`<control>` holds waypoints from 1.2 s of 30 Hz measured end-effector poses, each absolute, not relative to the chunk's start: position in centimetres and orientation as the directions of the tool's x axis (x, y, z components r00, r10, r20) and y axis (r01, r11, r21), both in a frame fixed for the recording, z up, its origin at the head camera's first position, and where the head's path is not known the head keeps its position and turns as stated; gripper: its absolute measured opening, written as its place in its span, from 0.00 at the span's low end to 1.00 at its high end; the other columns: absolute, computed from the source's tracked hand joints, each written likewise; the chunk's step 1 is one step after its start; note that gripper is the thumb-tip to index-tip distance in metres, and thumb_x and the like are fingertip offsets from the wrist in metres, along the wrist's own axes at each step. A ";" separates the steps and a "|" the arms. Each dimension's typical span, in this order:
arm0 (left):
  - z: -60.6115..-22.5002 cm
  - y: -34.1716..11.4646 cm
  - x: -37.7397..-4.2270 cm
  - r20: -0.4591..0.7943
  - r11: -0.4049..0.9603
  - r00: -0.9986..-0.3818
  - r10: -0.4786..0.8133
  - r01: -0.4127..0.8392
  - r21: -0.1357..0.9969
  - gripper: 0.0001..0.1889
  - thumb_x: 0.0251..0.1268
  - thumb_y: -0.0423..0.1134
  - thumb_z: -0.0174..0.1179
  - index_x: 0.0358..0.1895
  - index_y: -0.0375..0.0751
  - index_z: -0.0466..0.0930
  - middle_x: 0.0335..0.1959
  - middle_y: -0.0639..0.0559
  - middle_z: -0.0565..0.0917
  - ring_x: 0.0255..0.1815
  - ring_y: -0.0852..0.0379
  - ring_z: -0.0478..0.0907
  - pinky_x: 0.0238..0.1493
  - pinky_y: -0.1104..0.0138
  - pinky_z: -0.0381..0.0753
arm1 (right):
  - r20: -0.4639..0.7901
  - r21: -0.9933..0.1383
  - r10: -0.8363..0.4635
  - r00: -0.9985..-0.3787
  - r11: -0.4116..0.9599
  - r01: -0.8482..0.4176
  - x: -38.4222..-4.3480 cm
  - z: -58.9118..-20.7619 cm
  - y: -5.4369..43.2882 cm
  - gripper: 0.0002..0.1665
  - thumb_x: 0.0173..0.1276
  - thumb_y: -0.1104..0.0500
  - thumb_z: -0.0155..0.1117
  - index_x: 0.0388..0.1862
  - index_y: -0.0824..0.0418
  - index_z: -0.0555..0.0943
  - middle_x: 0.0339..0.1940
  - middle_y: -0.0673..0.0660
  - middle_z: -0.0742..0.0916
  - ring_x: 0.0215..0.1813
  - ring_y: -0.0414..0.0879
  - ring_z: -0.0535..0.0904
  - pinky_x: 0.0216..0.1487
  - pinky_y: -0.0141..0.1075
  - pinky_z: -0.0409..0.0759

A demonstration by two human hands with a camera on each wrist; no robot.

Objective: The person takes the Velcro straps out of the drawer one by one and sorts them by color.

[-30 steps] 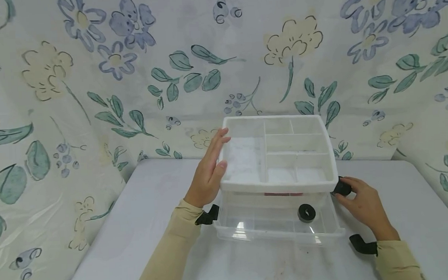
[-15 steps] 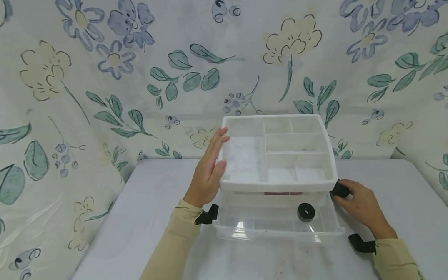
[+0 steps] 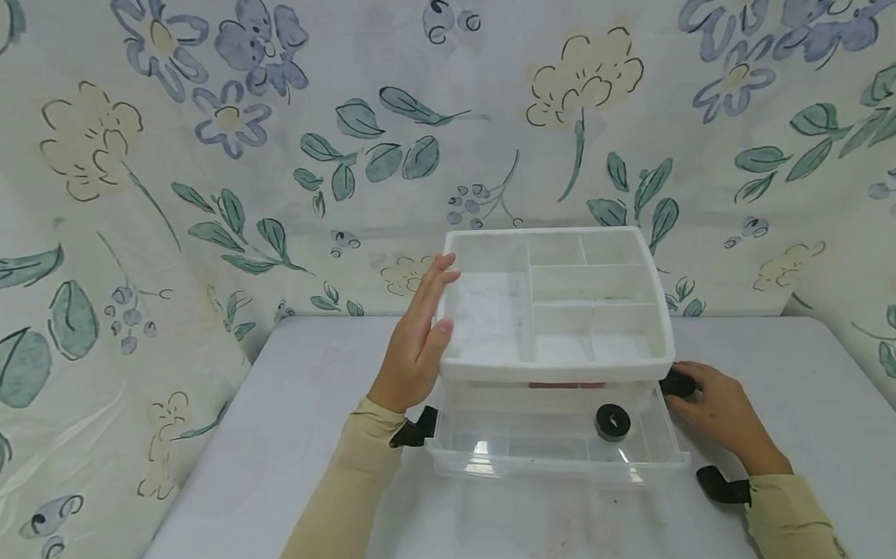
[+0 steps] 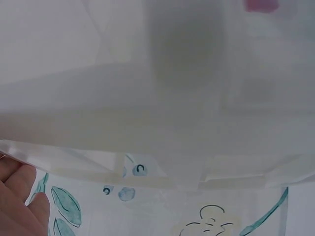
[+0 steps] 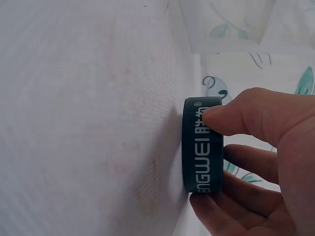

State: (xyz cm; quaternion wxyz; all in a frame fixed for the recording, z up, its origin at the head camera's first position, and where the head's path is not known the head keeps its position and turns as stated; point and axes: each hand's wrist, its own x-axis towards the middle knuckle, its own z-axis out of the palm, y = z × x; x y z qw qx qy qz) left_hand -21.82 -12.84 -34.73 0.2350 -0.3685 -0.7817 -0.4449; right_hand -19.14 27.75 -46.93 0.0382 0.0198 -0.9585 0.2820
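Observation:
In the head view, a white compartment tray (image 3: 489, 311) sits above and behind a clear plastic box (image 3: 531, 459). My left hand (image 3: 413, 348) rests along the tray's left side, its fingers mostly straight and fingertips at the rim; the left wrist view shows it at the lower left edge (image 4: 19, 196). Beside the box's right wall, my right hand (image 3: 724, 413) grips a black tape roll (image 3: 678, 383) between thumb and fingers. White lettering runs around that roll (image 5: 202, 147) in the right wrist view, and it stands on edge close to the white tabletop.
Another black roll (image 3: 613, 422) lies inside the clear box, right of its middle. A reddish strip (image 3: 565, 386) shows below the tray's front edge. A floral cloth (image 3: 384, 182) hangs behind the white table (image 3: 331, 360).
My right hand has shifted slightly left and toward me with the black tape roll, which is now partly behind the tray's front right corner. The left hand and tray stay put.

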 end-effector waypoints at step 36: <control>-34.9 -12.9 -22.1 0.713 0.318 -0.599 0.366 0.800 0.509 0.27 0.72 0.37 0.39 0.72 0.30 0.63 0.81 0.45 0.56 0.82 0.49 0.45 0.79 0.52 0.48 | 0.590 -0.462 -0.071 -0.804 0.787 -0.409 -15.2 -38.9 26.4 0.33 0.53 0.69 0.77 0.61 0.66 0.80 0.61 0.68 0.82 0.52 0.67 0.81 0.59 0.51 0.79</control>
